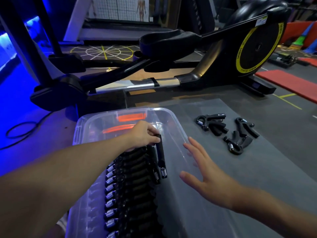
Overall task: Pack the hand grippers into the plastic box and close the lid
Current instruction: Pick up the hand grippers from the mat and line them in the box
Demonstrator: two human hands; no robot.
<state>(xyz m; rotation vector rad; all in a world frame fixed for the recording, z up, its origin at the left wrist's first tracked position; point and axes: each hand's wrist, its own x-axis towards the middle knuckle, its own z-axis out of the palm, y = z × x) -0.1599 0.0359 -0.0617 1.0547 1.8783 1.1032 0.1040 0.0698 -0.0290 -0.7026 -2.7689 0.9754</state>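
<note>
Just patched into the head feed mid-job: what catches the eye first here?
A long row of black hand grippers fills the left side of the clear plastic box; the left hand pinches one more gripper at its far end. The right hand is spread open at the box's right wall, and loose grippers lie on the grey mat to the right.

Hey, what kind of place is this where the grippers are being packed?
Most likely a gym: an elliptical trainer stands behind the plastic box, a red exercise mat lies on the floor, and an anatomy chart hangs at the back.
</note>
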